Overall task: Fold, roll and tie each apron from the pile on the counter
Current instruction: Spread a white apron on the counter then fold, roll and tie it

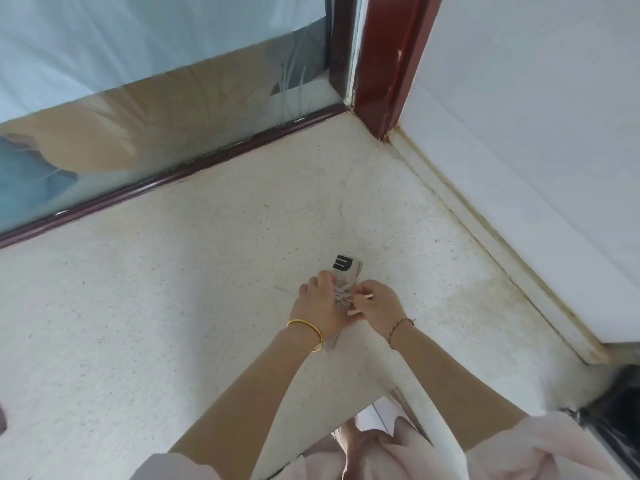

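A small rolled beige apron (348, 268) with a black label lies on the speckled white counter (173, 306), near its far right corner. Pale strings (343, 296) cross over the roll in a knot. My left hand (317, 306) presses on the near end of the roll and pinches a string. My right hand (377, 303) sits just right of it, fingers closed on a string end that pokes out past the fingers. Most of the roll is hidden under both hands. One loose string end (335, 339) trails toward me below the left wrist.
A glass pane (156, 126) in a dark red frame runs along the counter's far edge. A white wall (536, 133) closes the right side. A dark object (620, 410) sits at the right near corner. The counter's near edge cuts in by my body.
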A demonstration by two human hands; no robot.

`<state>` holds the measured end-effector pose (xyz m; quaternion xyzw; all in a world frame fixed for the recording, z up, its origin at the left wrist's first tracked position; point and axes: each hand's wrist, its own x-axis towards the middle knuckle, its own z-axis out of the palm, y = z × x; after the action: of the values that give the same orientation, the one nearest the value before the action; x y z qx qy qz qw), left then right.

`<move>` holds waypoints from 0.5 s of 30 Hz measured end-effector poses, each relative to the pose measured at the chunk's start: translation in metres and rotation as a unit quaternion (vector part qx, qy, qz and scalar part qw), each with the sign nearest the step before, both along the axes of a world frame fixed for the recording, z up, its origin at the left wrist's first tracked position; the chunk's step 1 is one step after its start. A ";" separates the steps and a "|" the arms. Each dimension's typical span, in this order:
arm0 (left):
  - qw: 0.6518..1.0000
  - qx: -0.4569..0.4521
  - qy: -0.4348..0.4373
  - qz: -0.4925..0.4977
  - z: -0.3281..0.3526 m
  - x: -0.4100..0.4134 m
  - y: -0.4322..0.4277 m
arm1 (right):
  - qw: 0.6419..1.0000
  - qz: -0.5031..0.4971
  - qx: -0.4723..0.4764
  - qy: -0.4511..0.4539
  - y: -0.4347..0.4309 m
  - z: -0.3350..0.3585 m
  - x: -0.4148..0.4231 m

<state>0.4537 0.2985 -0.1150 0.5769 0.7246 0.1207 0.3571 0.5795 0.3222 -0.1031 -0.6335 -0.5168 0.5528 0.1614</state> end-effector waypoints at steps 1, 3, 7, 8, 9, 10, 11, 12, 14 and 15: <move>1.000 0.005 -0.015 -0.006 0.002 0.004 0.002 | 1.000 -0.009 0.011 0.002 0.000 0.004 0.004; 0.998 0.009 -0.061 -0.003 0.008 0.007 0.008 | 0.998 -0.047 0.019 0.033 0.002 0.013 0.012; 0.975 0.002 -0.220 0.039 0.035 0.010 0.029 | 0.981 -0.145 0.004 0.132 0.016 0.036 0.036; 0.965 0.000 -0.259 0.050 0.044 0.011 0.035 | 0.978 -0.150 -0.007 0.147 0.020 0.041 0.042; 0.956 0.002 -0.289 0.056 0.052 0.011 0.042 | 0.976 -0.146 -0.023 0.161 0.024 0.047 0.047; 0.947 0.001 -0.316 0.057 0.062 0.012 0.048 | 0.974 -0.135 -0.039 0.176 0.028 0.054 0.051; 0.936 0.002 -0.347 0.052 0.074 0.014 0.053 | 0.972 -0.123 -0.051 0.193 0.032 0.060 0.054; 0.924 0.003 -0.381 0.045 0.088 0.017 0.059 | 0.969 -0.110 -0.056 0.214 0.036 0.069 0.057; 0.897 0.005 -0.442 0.029 0.114 0.023 0.070 | 0.960 -0.088 -0.046 0.261 0.044 0.089 0.061; 0.885 0.008 -0.466 0.019 0.126 0.027 0.076 | 0.958 -0.077 -0.028 0.274 0.048 0.099 0.064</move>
<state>0.4804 0.3741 0.0114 0.4432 0.4849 0.3885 0.6461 0.6432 0.3699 -0.0036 -0.4996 -0.3864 0.7057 0.3211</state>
